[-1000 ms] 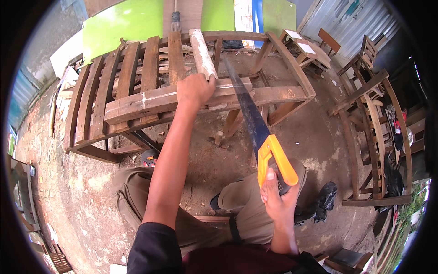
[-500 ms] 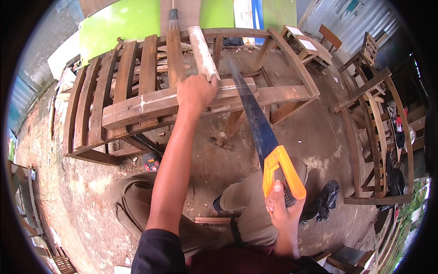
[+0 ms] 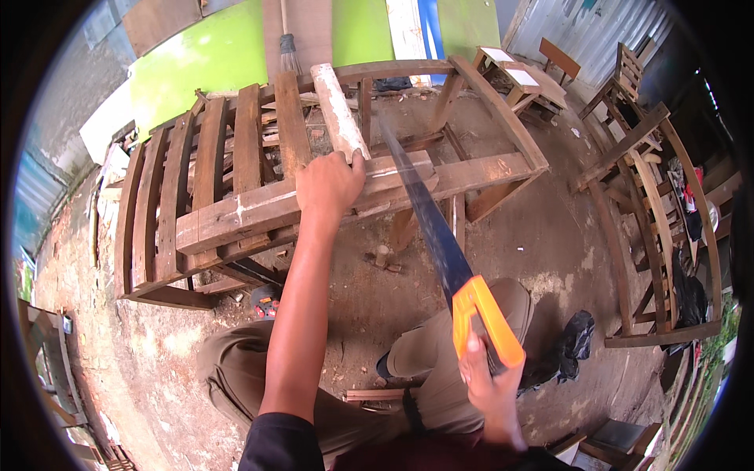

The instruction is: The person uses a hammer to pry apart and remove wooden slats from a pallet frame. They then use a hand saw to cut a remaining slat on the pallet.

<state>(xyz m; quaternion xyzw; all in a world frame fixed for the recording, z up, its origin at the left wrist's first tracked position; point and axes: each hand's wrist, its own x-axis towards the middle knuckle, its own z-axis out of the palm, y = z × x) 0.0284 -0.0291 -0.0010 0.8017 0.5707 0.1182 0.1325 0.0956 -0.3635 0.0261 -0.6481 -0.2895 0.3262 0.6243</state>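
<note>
The left hand (image 3: 328, 184) clamps its fingers over the wooden rail (image 3: 314, 204) of the slatted frame (image 3: 212, 180). Right of it, the right hand (image 3: 488, 377) grips the orange-handled handsaw (image 3: 440, 243), blade on the rail.

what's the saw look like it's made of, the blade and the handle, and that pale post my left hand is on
Saw blade: dark metal by its thin, flat look, likely steel. Handle in the right hand: glossy orange, probably plastic. Pale post under the left hand: bare, unfinished wood, rough and whitish.
</note>
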